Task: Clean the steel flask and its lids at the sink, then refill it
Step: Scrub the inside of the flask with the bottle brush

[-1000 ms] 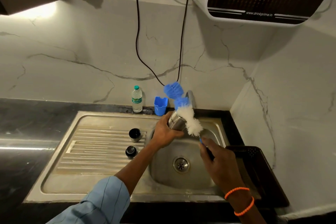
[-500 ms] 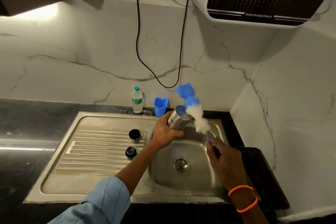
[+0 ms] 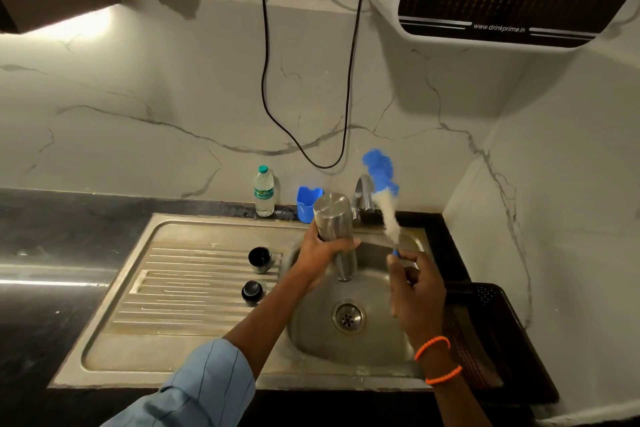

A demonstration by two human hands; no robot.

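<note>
Cylindrical brushed-steel flask [image 3: 335, 229] inverted, mouth down over sink basin [image 3: 377, 350] at worktop's right end. Left hand [image 3: 320, 255] wrapped round flask mid-body; right hand [image 3: 417, 291] pinching blue-and-white bottle brush [image 3: 384, 194] by handle, beside flask, not inside. Flask rigid, likely light, probably wet and slippery: hold mid-body. Two lids [image 3: 255, 274] on drainboard.

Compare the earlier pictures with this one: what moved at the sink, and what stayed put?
The left hand turned the flask mouth-down over the basin. The right hand swung the brush away from the flask to upright. Both grips unchanged. The two lids and the bottle stayed put.
</note>
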